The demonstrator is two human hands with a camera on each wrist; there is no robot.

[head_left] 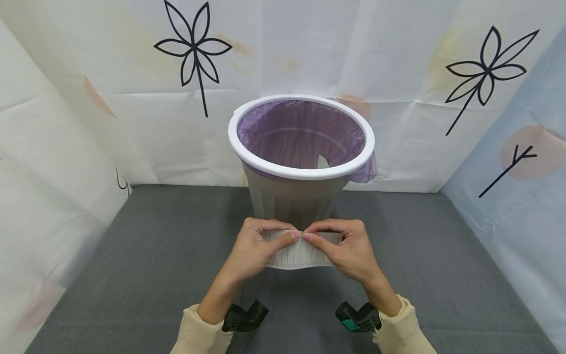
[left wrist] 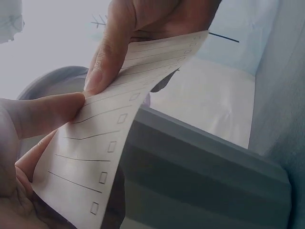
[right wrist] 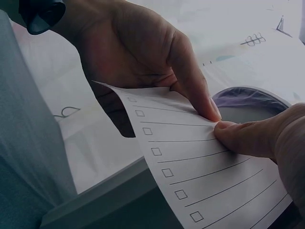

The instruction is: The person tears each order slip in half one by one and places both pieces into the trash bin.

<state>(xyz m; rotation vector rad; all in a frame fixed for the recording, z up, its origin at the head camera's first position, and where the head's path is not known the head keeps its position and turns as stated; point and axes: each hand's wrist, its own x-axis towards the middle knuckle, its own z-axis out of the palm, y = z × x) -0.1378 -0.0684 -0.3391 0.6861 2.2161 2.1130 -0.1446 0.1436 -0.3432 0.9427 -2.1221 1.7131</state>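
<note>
Between both hands is a sheet of checklist paper (head_left: 297,255), ruled with lines that each end in a small square box. My left hand (head_left: 256,248) pinches its upper edge near the middle, thumb on the printed face and fingers behind. Close beside it, my right hand (head_left: 347,250) pinches the same edge, the two thumb tips almost touching. In the left wrist view the paper (left wrist: 95,148) bends slightly and looks whole. Most fingers of both hands are hidden behind the sheet. Just beyond the hands stands a trash can (head_left: 292,196) with a white rim.
A purple bag (head_left: 283,132) lines the can and hangs over its right side. A white scrap (head_left: 323,162) shows inside. Grey cloth (head_left: 168,255) covers the table. White printed fabric (head_left: 132,137) hangs behind and at both sides.
</note>
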